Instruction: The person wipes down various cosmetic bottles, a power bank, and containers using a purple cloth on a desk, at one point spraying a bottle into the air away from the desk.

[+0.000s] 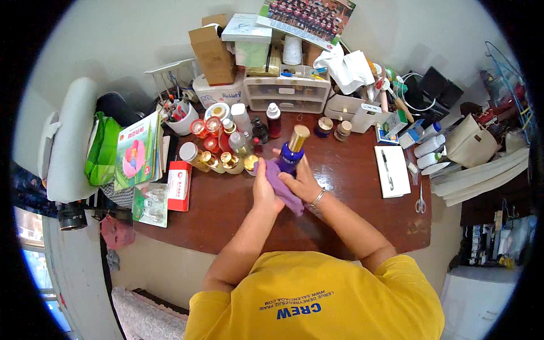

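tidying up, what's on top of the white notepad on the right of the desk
A dark pen lies lengthwise on the white rectangular notepad. Nothing else rests on it; whatever is beneath the notepad is covered.

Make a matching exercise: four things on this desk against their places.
1 blue bottle
2 purple cloth
3 scissors
4 red box

a by the desk's right edge
b in the right hand
c on the desk's left side, beside the books
d under the left hand

Pairs: 1-b, 2-d, 3-a, 4-c
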Motion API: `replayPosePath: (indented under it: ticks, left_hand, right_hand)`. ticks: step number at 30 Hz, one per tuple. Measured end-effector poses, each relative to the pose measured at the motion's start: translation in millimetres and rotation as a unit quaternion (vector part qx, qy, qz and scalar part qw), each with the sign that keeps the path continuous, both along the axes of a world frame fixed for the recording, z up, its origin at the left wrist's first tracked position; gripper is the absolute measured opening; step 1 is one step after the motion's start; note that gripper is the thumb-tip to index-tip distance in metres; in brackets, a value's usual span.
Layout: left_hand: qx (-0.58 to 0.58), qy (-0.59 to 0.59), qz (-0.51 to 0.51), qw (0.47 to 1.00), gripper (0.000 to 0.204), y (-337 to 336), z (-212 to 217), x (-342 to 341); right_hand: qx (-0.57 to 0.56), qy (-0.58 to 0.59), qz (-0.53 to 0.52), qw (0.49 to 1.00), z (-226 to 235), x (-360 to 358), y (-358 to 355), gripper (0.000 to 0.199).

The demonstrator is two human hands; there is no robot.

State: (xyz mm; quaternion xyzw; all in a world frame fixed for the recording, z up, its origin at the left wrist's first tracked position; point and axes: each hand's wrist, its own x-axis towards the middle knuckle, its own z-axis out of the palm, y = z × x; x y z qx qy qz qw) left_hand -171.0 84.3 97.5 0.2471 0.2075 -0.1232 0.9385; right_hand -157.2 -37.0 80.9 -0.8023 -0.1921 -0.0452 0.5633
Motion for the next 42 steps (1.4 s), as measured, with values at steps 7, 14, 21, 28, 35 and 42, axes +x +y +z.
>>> replayPosePath:
  ticks: [7,14,21,28,35,42]
  left_hand:
    - [0.192,-0.008,0.03,0.981,0.022,13,-35,4]
    - [0.361,-0.093,0.01,0.928,0.018,10,-79,2]
    - [0.337,-0.034,-0.091,0.936,0.009,4,-81,2]
    - [0.345,-0.071,-0.077,0.933,0.023,12,-65,3]
    - [0.452,-0.108,-0.016,0.885,0.026,57,-48,-13]
    - [0.528,-0.101,-0.02,0.843,0.023,76,-54,-26]
  right_hand:
    - [0.146,0.114,0.004,0.983,16,-25,-2,0.056]
    - [-0.021,0.194,-0.078,0.978,10,-40,-11,0.05]
    - [-0.02,0.11,-0.178,0.978,-13,-18,-27,0.052]
    - [-0.019,0.048,-0.391,0.919,-77,40,-122,0.043]
    - [-0.02,0.013,-0.422,0.906,-99,70,-161,0.039]
    - [-0.07,0.001,-0.406,0.911,-91,74,-159,0.041]
